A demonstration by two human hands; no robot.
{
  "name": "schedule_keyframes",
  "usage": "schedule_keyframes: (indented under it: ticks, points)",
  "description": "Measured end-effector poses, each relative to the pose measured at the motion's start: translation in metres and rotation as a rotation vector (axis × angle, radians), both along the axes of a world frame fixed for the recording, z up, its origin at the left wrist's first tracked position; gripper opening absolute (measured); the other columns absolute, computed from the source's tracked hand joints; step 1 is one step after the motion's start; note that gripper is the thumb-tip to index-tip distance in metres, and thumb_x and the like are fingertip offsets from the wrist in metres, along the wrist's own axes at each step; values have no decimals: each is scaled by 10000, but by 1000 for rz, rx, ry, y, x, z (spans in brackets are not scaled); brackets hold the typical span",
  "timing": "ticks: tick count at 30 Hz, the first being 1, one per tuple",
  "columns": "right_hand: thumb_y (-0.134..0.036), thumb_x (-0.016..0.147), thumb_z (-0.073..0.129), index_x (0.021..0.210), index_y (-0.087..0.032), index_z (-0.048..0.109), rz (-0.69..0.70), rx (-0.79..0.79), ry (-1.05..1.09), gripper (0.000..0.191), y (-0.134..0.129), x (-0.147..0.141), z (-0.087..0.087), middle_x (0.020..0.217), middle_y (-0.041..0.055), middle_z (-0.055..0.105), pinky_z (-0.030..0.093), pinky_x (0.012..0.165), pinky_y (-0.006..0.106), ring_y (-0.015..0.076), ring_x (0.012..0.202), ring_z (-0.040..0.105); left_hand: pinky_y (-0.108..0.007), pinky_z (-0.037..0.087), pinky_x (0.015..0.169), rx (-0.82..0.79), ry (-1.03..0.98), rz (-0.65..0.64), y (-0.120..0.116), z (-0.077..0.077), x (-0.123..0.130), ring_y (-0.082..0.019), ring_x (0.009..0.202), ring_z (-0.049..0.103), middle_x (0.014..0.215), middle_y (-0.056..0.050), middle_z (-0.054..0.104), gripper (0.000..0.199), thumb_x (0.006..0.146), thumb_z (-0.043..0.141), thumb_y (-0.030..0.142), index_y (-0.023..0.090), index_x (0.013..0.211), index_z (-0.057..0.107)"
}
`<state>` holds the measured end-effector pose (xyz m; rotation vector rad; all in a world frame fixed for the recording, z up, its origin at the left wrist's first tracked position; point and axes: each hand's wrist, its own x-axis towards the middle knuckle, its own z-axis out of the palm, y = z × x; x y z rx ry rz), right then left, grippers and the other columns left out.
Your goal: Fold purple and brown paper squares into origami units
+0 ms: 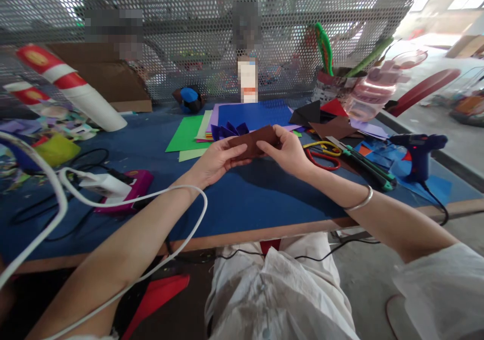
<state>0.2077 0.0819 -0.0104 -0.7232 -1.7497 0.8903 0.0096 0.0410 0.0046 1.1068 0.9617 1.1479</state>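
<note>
A folded piece of brown paper [254,142] is held up between both hands, above the blue tabletop. My left hand [221,159] grips its left end, the thumb lying on the near face and the fingers behind and below. At the other end my right hand [288,151] pinches it, thumb in front and index finger along the top edge. Just behind the brown paper are folded dark purple paper pieces [230,130]. They lie in front of a stack with a blue sheet [245,114] on top and a green sheet [186,132] at its left.
Right of my hands lie scissors [325,165], a green cutter knife [366,167] and a dark blue glue gun [418,153]. A magenta power strip [141,183] is at the left. A white cable [205,206] crosses over my left forearm. Perforated metal [181,38] stands behind the table.
</note>
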Motion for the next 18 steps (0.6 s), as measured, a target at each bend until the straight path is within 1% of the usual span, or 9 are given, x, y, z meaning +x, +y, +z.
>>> schedule_keyframes:
  ticks: [2,5,7,9,12,15,18]
  points:
    - [-430,815,745,930,-250,508,27,-24,35,319,0,-1,-1,805,-13,624,569,594,296,150,685,600,-329,643,805,7,10,23,1,0,-1,-202,867,754,981,-68,783,369,682,901,284,172,1006,764]
    - [-438,788,792,1116,-272,441,80,-81,116,508,1,-2,-4,902,0,669,610,623,302,165,740,661,-316,643,778,26,25,56,1,-1,-2,-190,815,752,933,-57,782,364,650,916,280,170,962,765]
    - [-449,767,815,1207,-277,390,100,-117,147,636,3,-3,-6,933,11,678,618,631,299,179,782,689,-297,640,751,44,34,81,1,-1,-1,-184,798,749,920,-49,782,371,632,923,286,175,950,765]
    - [-471,750,829,1254,-272,384,106,-153,146,700,5,-3,-6,957,22,687,612,618,288,187,810,701,-284,639,724,63,43,104,1,-2,-1,-178,774,744,896,-38,781,363,623,923,292,182,930,765]
    - [-526,749,820,1240,-242,460,124,-246,132,672,6,-2,-4,977,38,715,591,593,269,178,794,704,-293,643,716,91,63,137,2,-1,-2,-180,756,740,874,-31,782,342,618,917,294,185,900,756]
    - [-573,762,795,1123,-188,614,163,-329,106,557,4,0,0,936,49,737,570,600,258,162,771,689,-298,642,710,113,79,162,3,-1,-2,-186,753,740,871,-29,786,337,614,911,292,183,888,747]
    - [-579,746,804,1011,-169,709,167,-336,99,497,3,0,2,885,38,741,557,616,256,150,755,664,-306,641,708,125,84,173,2,0,-2,-191,753,737,873,-31,786,314,623,899,278,185,881,745]
